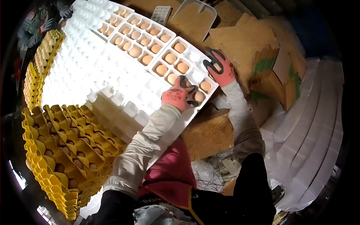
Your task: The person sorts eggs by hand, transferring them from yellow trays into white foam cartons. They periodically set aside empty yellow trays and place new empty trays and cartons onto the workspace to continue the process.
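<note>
My left hand [176, 96], in a pink glove with dark fingertips, reaches over the near end of a white foam egg tray [195, 77]. Its fingers curl round a brown egg, which they partly hide, at one of the cells. My right hand [222, 69], gloved the same way, is at the tray's right edge with a brown egg [216, 67] between its fingers. Brown eggs such as this one [182, 68] sit singly in several cells of that tray, and other cells hold none. Beside it lies a fuller white tray [140, 37] of eggs.
Stacked yellow egg trays [48, 176] with eggs stand at lower left, more yellow trays [47, 48] farther back. White foam trays [71, 71] cover the left side. Cardboard [243, 41], a dustpan-like scoop [195, 17] and white stacks [307, 123] are at right. Another person's gloved hand [47, 25] shows upper left.
</note>
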Demonstrator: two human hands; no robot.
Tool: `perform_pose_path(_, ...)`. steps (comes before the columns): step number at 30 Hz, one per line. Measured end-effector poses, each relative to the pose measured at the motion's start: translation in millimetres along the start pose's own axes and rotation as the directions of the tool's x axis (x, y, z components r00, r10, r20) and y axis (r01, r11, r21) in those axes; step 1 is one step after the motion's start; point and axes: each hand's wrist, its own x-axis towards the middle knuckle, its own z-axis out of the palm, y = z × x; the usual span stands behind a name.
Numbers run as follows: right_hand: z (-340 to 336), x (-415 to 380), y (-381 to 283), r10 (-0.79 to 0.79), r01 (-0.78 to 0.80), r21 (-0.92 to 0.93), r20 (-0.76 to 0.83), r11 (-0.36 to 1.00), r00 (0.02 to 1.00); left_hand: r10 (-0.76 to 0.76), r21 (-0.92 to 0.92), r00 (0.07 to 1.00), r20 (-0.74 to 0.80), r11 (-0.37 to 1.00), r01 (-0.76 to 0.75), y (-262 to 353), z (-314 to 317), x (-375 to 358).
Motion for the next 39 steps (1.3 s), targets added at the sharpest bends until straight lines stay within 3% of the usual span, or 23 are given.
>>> perform_pose_path(3,36.1,10.3,3.9,-0.146,0.154,-0.122,0.075,0.980,0.986,-0.028,-0.032,0.997,-0.078,0.999,0.026,-3.8,-4.2,5.4)
perform_pose_path(4,39.6,13.0,9.3,-0.217,0.244,-0.231,0.136,0.942,0.967,-0.089,-0.222,0.983,-0.161,0.974,0.052,-6.4,-6.8,11.4)
perform_pose_path(6,33.3,-5.2,12.8,-0.007,-0.004,-0.078,-0.142,0.997,0.990,-0.114,-0.611,0.897,-0.427,0.768,-0.193,-1.0,-8.4,31.1)
perform_pose_path(8,16.8,-15.7,-9.3,0.242,-0.172,0.218,-0.352,0.961,0.904,0.046,-0.370,0.692,-0.721,0.818,-0.441,4.8,27.0,67.6)
perform_pose_path(9,13.8,-27.1,-0.9,0.371,-0.304,0.226,-0.382,0.925,0.846,0.207,-0.211,0.735,-0.646,0.877,-0.433,6.6,35.9,77.8)
perform_pose_path(10,11.0,-36.2,-13.8,0.530,-0.339,0.455,-0.404,0.823,0.745,0.331,-0.032,0.772,-0.542,0.910,-0.412,2.9,36.5,86.3)
perform_pose_path(11,6.3,-57.9,8.6,0.411,-0.315,0.311,-0.323,0.897,0.853,0.421,0.065,0.752,-0.507,0.889,-0.454,0.9,41.1,84.5)
perform_pose_path(12,-4.2,-45.3,-34.1,0.472,-0.152,0.717,-0.270,0.681,0.839,0.479,0.166,0.628,-0.613,0.855,-0.491,1.7,45.2,77.1)
perform_pose_path(13,-6.8,-49.4,-31.3,0.360,-0.036,0.800,-0.228,0.599,0.905,0.453,0.174,0.568,-0.687,0.862,-0.476,9.3,36.6,58.1)
perform_pose_path(14,-7.1,-54.1,-34.5,0.142,0.011,0.496,-0.268,0.868,0.953,0.418,0.105,0.555,-0.719,0.856,-0.507,11.6,20.4,23.2)
perform_pose_path(16,11.2,-46.1,-103.2,-0.052,0.115,0.259,-0.238,0.959,0.970,0.350,-0.068,0.549,-0.759,0.796,-0.602,5.6,-16.1,-56.0)
perform_pose_path(18,42.3,-49.0,-142.7,0.163,-0.122,0.362,-0.084,0.924,0.983,0.257,-0.278,0.685,-0.681,0.775,-0.567,-11.5,-15.1,-137.9)
perform_pose_path(20,72.7,-54.5,-195.9,0.212,-0.271,0.470,0.176,0.840,0.961,0.105,-0.330,0.725,-0.681,0.840,-0.431,-33.0,-3.1,-219.6)
perform_pose_path(22,105.5,-69.3,-219.2,0.118,-0.342,0.622,0.373,0.705,0.920,-0.053,-0.465,0.877,-0.478,0.862,-0.202,-66.2,10.2,-305.4)
perform_pose_path(23,122.0,-76.5,-201.9,-0.218,0.022,0.518,0.321,0.855,0.922,-0.304,-0.588,0.834,-0.461,0.808,-0.031,-72.7,15.8,-354.4)
perform_pose_path(24,141.2,-76.4,-189.7,-0.533,0.415,0.383,0.286,0.825,0.796,-0.523,-0.705,0.746,-0.413,0.702,0.102,-77.7,20.8,-399.5)
perform_pose_path(26,158.4,-78.7,-201.5,-0.405,0.210,0.452,0.394,0.867,0.825,-0.665,-0.657,0.571,-0.482,0.705,0.267,-101.9,17.2,-479.1)
perform_pose_path(28,172.0,-83.3,-228.7,-0.250,-0.022,0.484,0.490,0.875,0.835,-0.920,-0.929,0.264,-0.288,0.335,0.154,-125.7,34.6,-549.1)
perform_pose_path(30,183.0,-81.6,-254.1,-0.209,-0.078,0.487,0.507,0.870,0.836,-0.965,-0.959,-0.028,-0.260,0.261,-0.106,-156.6,45.2,-588.5)
perform_pose_path(32,195.6,-77.8,-283.4,-0.213,-0.062,0.479,0.500,0.876,0.839,-0.961,-0.960,-0.163,-0.225,0.247,-0.132,-201.0,50.6,-610.2)
perform_pose_path(33,205.5,-74.4,-302.8,-0.219,-0.052,0.479,0.491,0.876,0.843,-0.920,-0.919,-0.161,-0.356,0.376,-0.120,-220.2,40.1,-608.0)
perform_pose_path(36,213.6,-72.9,-354.2,-0.196,-0.034,0.461,0.443,0.887,0.875,-0.910,-0.875,0.000,-0.414,0.398,-0.276,-297.2,46.8,-587.3)
perform_pose_path(39,205.1,-68.5,-383.2,-0.151,-0.020,0.431,0.357,0.902,0.922,-0.926,-0.904,0.233,-0.296,0.193,-0.381,-330.0,1.5,-539.4)
